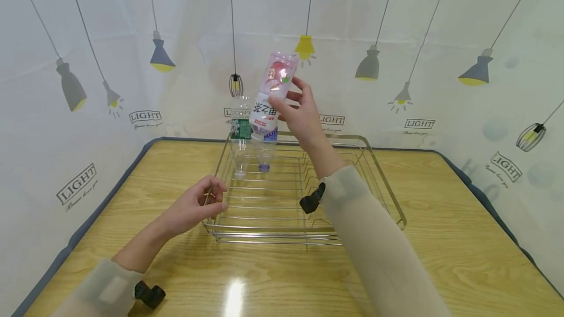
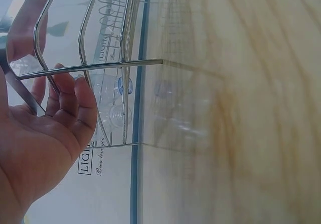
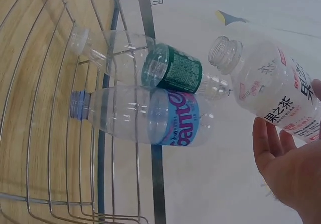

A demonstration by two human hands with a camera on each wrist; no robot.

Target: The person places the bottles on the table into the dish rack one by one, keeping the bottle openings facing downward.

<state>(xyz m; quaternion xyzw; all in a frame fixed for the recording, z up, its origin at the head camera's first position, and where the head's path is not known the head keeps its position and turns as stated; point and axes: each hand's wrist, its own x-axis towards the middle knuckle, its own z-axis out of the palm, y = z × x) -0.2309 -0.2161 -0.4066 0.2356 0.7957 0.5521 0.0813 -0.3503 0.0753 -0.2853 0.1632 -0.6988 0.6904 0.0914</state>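
Observation:
My right hand [image 1: 301, 111] grips an upside-down clear plastic bottle [image 1: 273, 89] with a pink and white label. Its uncapped mouth shows in the right wrist view. The bottle is held above the back left of a wire dish rack [image 1: 304, 230]. Two more empty bottles stand neck-down at the rack's back left: a green-labelled bottle [image 3: 175, 71] with a whitish neck end, and a blue-and-purple-labelled bottle [image 3: 178, 118] with a blue cap. At the rack's left side, my left hand [image 1: 200, 204] has its fingers curled round the rim; wires partly cover them in the left wrist view.
The rack stands on a wood-grain table [image 1: 176, 268]. A white sheet [image 1: 194, 53] printed with lamps encloses the back and sides. Wavy wire dividers [image 1: 308, 175] run along the rack's middle and right.

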